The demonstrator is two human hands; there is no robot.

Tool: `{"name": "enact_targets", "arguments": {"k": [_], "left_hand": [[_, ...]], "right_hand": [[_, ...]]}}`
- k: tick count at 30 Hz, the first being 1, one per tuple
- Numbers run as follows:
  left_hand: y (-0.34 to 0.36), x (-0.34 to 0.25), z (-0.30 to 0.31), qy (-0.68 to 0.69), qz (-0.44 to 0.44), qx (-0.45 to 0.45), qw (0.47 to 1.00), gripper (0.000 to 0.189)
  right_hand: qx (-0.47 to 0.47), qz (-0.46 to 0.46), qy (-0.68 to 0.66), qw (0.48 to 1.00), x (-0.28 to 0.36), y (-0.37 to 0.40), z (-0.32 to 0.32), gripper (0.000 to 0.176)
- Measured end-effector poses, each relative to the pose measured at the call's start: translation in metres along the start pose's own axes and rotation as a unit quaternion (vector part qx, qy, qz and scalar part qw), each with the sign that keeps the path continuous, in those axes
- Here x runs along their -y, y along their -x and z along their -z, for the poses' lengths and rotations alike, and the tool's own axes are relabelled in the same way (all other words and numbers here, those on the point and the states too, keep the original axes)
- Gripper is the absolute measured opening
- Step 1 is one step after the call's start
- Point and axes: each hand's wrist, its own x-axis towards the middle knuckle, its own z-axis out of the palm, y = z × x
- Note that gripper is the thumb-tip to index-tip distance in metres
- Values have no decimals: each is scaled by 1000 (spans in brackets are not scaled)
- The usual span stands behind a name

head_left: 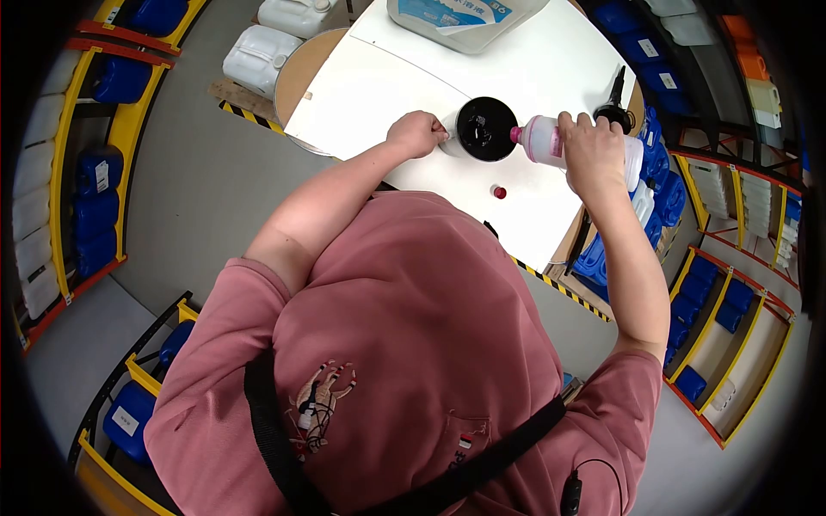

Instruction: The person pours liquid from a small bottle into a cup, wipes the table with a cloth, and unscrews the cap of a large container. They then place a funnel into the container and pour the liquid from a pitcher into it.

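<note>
Pouring step, by appearance. Right hand: fingers closed round tilted white bottle, neck at black funnel on surface. Left hand: clenched at funnel's side. Red cap loose nearby. Needed next: steady tilt, neck kept over funnel.
</note>
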Motion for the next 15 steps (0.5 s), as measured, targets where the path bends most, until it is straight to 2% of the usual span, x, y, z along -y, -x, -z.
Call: {"name": "enact_targets", "arguments": {"k": [7, 9, 15], "left_hand": [[-1, 1, -1, 4, 2, -2, 1000, 25], [1, -2, 2, 5, 5, 2, 1000, 25], [0, -1, 1, -5, 0, 6, 1000, 29]], "right_hand": [[15, 7, 4, 1000, 8, -4, -8, 47], [41, 11, 8, 999, 12, -5, -8, 42], [40, 4, 20, 999, 12, -8, -9, 41]]}}
